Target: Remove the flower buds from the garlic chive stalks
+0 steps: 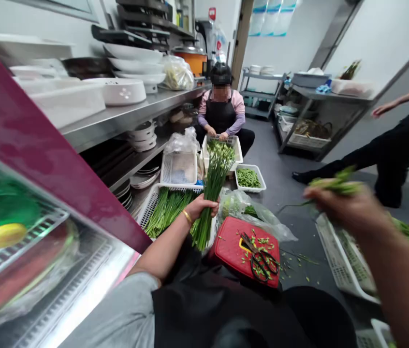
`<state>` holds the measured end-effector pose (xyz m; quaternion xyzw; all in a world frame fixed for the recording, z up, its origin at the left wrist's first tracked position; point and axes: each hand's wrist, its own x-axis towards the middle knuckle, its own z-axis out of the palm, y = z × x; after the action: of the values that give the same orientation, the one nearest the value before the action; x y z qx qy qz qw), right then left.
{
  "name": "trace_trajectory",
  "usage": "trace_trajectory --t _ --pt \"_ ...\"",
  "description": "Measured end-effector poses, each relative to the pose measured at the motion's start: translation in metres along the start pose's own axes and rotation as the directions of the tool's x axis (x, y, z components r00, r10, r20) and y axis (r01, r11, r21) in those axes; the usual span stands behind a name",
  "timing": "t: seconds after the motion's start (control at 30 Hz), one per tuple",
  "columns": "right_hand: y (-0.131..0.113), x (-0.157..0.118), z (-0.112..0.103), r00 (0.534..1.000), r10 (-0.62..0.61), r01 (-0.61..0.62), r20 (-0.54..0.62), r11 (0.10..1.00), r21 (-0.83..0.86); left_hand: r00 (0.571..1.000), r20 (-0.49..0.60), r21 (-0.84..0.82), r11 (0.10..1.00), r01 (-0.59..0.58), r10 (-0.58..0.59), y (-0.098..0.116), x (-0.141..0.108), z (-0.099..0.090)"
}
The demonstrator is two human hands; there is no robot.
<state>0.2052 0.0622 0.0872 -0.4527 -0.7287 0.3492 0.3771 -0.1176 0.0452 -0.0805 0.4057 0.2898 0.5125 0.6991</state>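
Observation:
My left hand (200,208) is closed round a thick bunch of flowering chives (214,181), held upright with the pale buds on top. Blurred by motion, my right hand (349,208) is raised at the right, closed on some green chive buds (337,186). Below my left hand, a white basket (150,205) holds long green stems (168,208). Black-handled scissors (260,258) lie on a red stool (231,246) strewn with green bits. Beside the stool sits a clear plastic bag (262,217) with greens inside.
Opposite me a crouching person (222,111) has both hands at a white basket (239,150) of greens. A small basket (262,181) holds green pods. White crates (342,256) stand at right; another person's leg (338,157) stretches nearby. Steel shelving (117,116) and a glass-fronted cabinet (63,174) border the left.

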Motion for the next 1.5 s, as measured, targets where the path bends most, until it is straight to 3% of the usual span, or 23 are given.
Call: trace_trajectory --t 0.03,0.13,0.17,0.23,0.37,0.47,0.57,0.7,0.8,0.9,0.97,1.03,1.17,1.27,1.37,1.5 --pt "0.002 -0.001 0.029 0.991 0.041 -0.054 0.124 0.993 0.103 1.0 0.002 0.024 1.0 -0.018 0.017 0.007 0.01 0.004" --pt "-0.001 0.0 0.1 0.897 0.028 -0.183 0.441 0.932 0.313 0.997 0.047 0.065 0.996 -0.056 0.053 0.014 0.032 0.021" --pt "-0.005 0.002 0.115 0.879 -0.005 -0.202 0.477 0.902 0.382 0.997 0.056 0.066 0.996 -0.065 0.061 0.012 0.035 0.028" --pt "-0.014 0.01 0.13 0.888 -0.048 -0.213 0.456 0.838 0.502 0.997 0.06 0.048 0.998 -0.05 0.047 0.002 0.032 0.041" --pt "-0.03 0.027 0.13 0.961 0.016 -0.194 0.276 0.749 0.633 0.991 0.122 -0.061 0.996 0.061 -0.053 -0.018 0.012 0.058" --pt "-0.035 0.031 0.124 0.98 0.04 -0.163 0.195 0.724 0.671 0.995 0.097 -0.124 0.991 0.042 -0.03 -0.022 0.007 0.062" --pt "-0.033 0.029 0.119 0.984 -0.003 -0.108 0.179 0.787 0.607 0.997 0.048 -0.033 0.998 0.055 -0.053 -0.011 0.016 0.052" --pt "-0.023 0.031 0.111 0.998 -0.04 0.007 0.058 0.874 0.485 0.996 -0.064 0.125 0.99 0.067 -0.059 0.018 0.027 0.023" --pt "-0.018 0.035 0.11 0.99 0.02 -0.088 0.137 0.852 0.516 0.998 -0.066 0.142 0.99 -0.001 0.01 0.04 0.026 0.013" --pt "-0.018 0.036 0.12 0.968 0.003 -0.15 0.253 0.813 0.563 0.995 0.022 0.061 0.993 -0.103 0.102 0.047 0.027 0.022" --pt "-0.019 0.034 0.129 0.962 -0.007 -0.162 0.275 0.793 0.588 0.989 0.073 -0.03 0.991 -0.128 0.13 0.041 0.032 0.033" --pt "-0.017 0.032 0.138 0.972 0.005 -0.149 0.235 0.787 0.599 0.99 0.113 -0.098 0.993 -0.068 0.079 0.026 0.038 0.044" --pt "-0.006 0.028 0.141 1.0 0.007 -0.009 0.006 0.847 0.531 0.982 0.172 -0.179 0.977 0.114 -0.083 -0.009 0.042 0.058" --pt "-0.002 0.026 0.131 0.988 -0.024 0.093 -0.155 0.885 0.457 0.965 0.213 -0.181 0.965 0.192 -0.152 -0.026 0.034 0.063" --pt "-0.005 0.024 0.122 0.986 -0.053 0.117 -0.161 0.9 0.42 0.952 0.263 -0.217 0.952 0.215 -0.156 -0.032 0.024 0.068" --pt "-0.011 0.022 0.119 0.987 -0.006 0.078 -0.159 0.888 0.453 0.94 0.3 -0.246 0.939 0.24 -0.161 -0.031 0.011 0.076"
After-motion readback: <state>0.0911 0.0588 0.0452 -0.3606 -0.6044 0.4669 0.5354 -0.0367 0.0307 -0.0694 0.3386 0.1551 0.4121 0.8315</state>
